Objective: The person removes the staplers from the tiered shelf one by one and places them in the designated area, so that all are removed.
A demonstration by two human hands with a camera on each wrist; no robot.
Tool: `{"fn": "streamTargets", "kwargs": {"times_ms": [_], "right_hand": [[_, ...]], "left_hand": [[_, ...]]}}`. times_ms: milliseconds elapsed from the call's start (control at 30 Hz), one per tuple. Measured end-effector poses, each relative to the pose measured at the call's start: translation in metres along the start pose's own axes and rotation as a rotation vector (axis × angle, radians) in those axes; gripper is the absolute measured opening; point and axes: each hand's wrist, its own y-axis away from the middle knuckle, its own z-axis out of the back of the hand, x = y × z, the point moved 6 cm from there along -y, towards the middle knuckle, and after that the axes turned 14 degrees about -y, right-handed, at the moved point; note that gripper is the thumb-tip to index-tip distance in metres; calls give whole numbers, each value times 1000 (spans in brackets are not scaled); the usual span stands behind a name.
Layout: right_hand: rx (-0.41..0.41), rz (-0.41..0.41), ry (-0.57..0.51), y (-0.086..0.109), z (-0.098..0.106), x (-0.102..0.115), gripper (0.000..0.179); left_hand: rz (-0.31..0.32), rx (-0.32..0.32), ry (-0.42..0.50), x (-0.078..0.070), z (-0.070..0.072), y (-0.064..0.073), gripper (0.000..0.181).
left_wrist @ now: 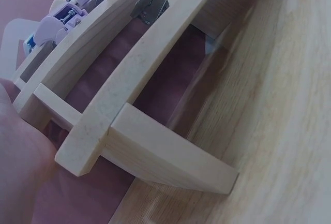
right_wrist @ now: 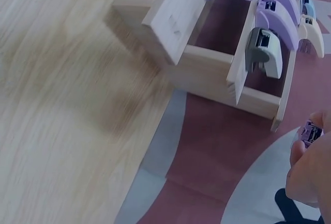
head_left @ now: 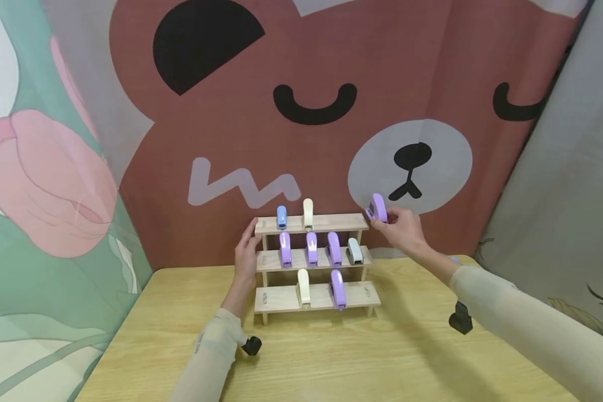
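My right hand (head_left: 404, 229) pinches a purple stapler (head_left: 379, 207), raised just past the right end of the top step of a wooden three-tier rack (head_left: 271, 301). In the right wrist view only a bit of that stapler (right_wrist: 311, 133) shows between fingers and thumb. Against the rack's left side, my left hand (head_left: 244, 259) rests with fingers reaching up to the top step. On the top step stand a small blue stapler (head_left: 281, 218) and a cream stapler (head_left: 308, 214). Purple staplers (head_left: 311, 248) and a grey one (head_left: 354, 251) fill the middle step.
The bottom step carries another cream stapler (head_left: 304, 287) and another purple stapler (head_left: 337, 289). The rack stands on a light wooden table (head_left: 331, 357), near its back edge. Behind hangs a brown bear-print curtain (head_left: 221, 134); a floral curtain (head_left: 50, 184) borders the left.
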Motion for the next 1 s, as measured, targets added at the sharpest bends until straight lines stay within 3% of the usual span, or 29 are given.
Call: {"fn": "streamTargets", "kwargs": {"times_ms": [633, 833, 1000], "right_hand": [[-4, -19, 91, 23, 49, -23, 40], [-16, -42, 118, 35, 61, -37, 43], [-30, -35, 142, 46, 69, -53, 44]], "left_hand": [[-26, 4, -7, -5, 0, -4, 46], [-46, 6, -24, -5, 1, -2, 46], [-21, 11, -10, 2, 0, 0, 46]]}}
